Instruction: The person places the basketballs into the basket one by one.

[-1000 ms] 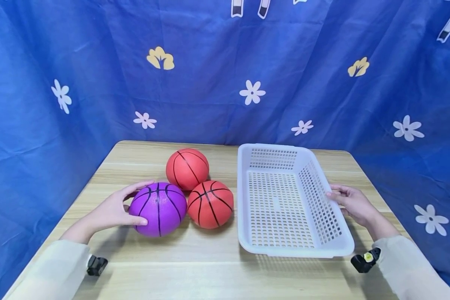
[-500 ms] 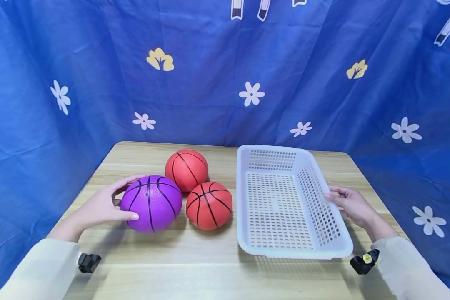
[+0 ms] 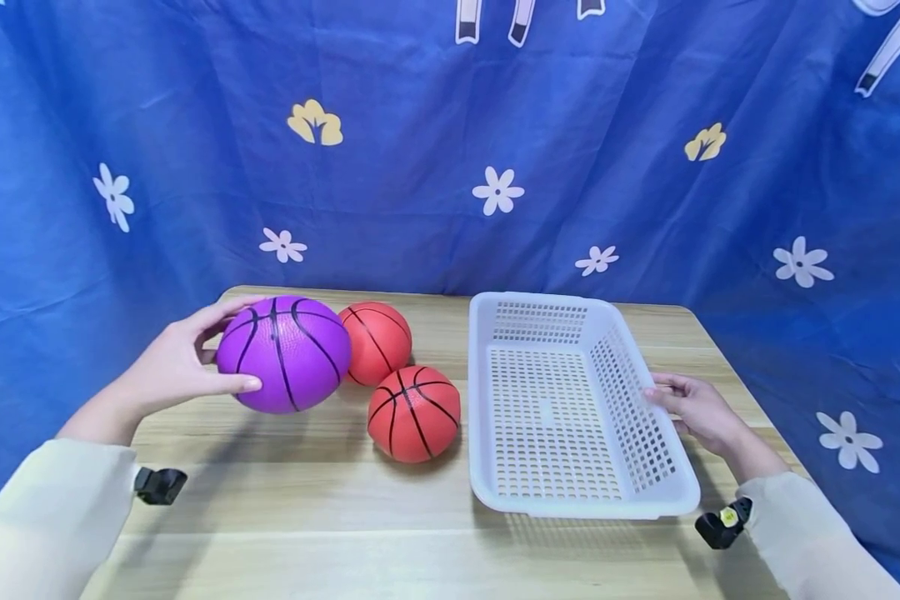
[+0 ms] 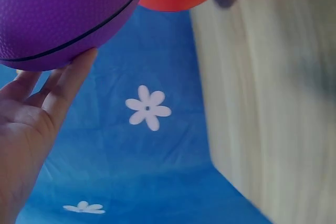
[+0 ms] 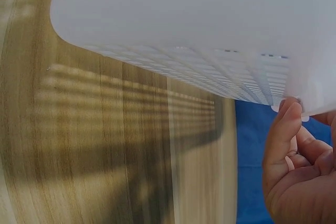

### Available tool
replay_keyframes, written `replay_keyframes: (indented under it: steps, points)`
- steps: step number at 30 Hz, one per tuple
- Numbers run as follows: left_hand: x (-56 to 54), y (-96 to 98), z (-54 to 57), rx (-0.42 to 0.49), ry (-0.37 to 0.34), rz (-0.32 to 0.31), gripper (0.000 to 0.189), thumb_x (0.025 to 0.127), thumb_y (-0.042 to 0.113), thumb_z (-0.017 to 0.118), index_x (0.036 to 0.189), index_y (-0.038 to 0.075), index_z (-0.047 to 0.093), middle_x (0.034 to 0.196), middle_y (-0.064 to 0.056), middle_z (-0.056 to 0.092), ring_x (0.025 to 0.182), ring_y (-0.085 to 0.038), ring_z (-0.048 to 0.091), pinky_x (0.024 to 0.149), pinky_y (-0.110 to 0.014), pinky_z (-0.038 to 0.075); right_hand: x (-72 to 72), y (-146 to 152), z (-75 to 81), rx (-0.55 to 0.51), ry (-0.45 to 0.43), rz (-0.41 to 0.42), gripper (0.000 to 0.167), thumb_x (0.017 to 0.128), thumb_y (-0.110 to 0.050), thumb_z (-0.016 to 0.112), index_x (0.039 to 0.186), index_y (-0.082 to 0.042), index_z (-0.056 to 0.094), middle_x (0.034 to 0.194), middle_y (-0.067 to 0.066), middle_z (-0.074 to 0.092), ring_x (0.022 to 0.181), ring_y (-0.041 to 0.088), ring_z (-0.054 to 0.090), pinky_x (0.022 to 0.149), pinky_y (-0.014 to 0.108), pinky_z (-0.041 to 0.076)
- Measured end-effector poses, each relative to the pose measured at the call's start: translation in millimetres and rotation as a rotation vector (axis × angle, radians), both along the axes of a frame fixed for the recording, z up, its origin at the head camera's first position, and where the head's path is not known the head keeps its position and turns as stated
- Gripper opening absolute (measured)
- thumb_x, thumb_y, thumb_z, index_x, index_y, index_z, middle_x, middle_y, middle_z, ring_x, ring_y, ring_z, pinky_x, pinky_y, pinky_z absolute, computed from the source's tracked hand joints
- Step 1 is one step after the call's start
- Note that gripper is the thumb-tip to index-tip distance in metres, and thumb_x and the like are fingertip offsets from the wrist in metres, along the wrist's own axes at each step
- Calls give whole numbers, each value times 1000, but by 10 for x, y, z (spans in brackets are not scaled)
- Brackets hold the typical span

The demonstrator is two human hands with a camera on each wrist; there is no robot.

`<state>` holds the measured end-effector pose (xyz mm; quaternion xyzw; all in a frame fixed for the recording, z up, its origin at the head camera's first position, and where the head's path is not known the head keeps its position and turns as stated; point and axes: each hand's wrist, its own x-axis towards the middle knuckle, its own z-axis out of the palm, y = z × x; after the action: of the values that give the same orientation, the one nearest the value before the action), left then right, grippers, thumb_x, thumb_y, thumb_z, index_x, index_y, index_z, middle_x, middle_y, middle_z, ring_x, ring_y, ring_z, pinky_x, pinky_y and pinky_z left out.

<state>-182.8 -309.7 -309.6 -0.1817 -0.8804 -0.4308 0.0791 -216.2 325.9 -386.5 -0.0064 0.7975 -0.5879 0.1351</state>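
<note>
My left hand (image 3: 176, 364) grips a purple toy basketball (image 3: 285, 354) from its left side, thumb in front and fingers behind. The ball hangs above the table, and its shadow falls on the wood below. In the left wrist view the fingers press against the underside of the purple ball (image 4: 63, 19). Two red toy basketballs stand to its right, one farther back (image 3: 378, 342) and partly hidden by the purple ball, the other nearer (image 3: 414, 414). My right hand (image 3: 705, 412) pinches the right rim of a white plastic basket (image 3: 581, 506), thumb on top. No ball lies inside.
The wood-grain table (image 3: 330, 550) ends at the back against a blue flowered curtain (image 3: 390, 167), which also runs along both sides. Black wrist cameras are strapped at the left sleeve (image 3: 67, 500) and right sleeve (image 3: 802, 521).
My left hand has raised the purple basketball off the table and moved it left and back. My right hand stays on the basket's rim. The red balls and basket keep their places.
</note>
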Motion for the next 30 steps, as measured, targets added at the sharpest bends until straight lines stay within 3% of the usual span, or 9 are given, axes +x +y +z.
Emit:
replay_keyframes:
  steps: [2, 6, 12, 16, 19, 21, 30]
  points:
    - [-50, 27, 66, -7, -3, 10, 92, 66, 1, 85, 144, 20, 41, 129, -11, 46, 88, -5, 62, 63, -32, 57, -1, -4, -7, -1, 1, -2, 61, 97, -20, 57, 142, 11, 30, 114, 16, 61, 91, 20, 66, 74, 40, 56]
    - [-169, 118, 192, -9, -12, 40, 93, 67, 3, 85, 146, 22, 39, 135, -18, 43, 93, -25, 64, 65, -32, 57, 0, -8, -19, 1, 5, -6, 61, 97, -20, 58, 142, 11, 30, 115, 17, 60, 91, 20, 66, 73, 40, 56]
    - [-381, 324, 353, -29, 12, 77, 91, 68, 10, 87, 145, 27, 41, 142, -12, 42, 106, -23, 56, 70, -25, 55, -5, -8, -25, 15, 15, -12, 61, 97, -21, 58, 142, 10, 31, 117, 19, 59, 91, 20, 66, 73, 39, 56]
    - [-539, 497, 421, -30, 35, 69, 88, 68, 17, 87, 143, 29, 42, 142, -9, 43, 117, -29, 48, 81, -40, 54, -8, -9, -22, 13, 14, -12, 60, 97, -21, 57, 142, 10, 31, 118, 21, 58, 91, 21, 66, 73, 39, 56]
    - [-659, 655, 451, -14, 44, 44, 87, 68, 21, 88, 142, 28, 43, 137, -9, 46, 121, -30, 45, 84, -54, 50, -8, -9, -22, 11, 13, -13, 60, 97, -21, 57, 142, 9, 31, 119, 21, 57, 92, 21, 65, 74, 40, 56]
    - [-732, 767, 460, 1, 47, 28, 86, 68, 22, 88, 142, 28, 44, 135, -10, 47, 120, -30, 45, 84, -56, 49, -9, -10, -24, 13, 13, -15, 60, 97, -21, 57, 142, 9, 31, 119, 21, 58, 92, 21, 65, 74, 40, 56]
    - [-1036, 1277, 403, 61, 7, -10, 86, 67, 32, 87, 141, 28, 44, 135, -6, 49, 122, -28, 44, 83, -52, 51, -10, -30, -19, 22, 20, -20, 59, 98, -21, 56, 142, 9, 32, 122, 27, 54, 93, 22, 65, 75, 39, 55]
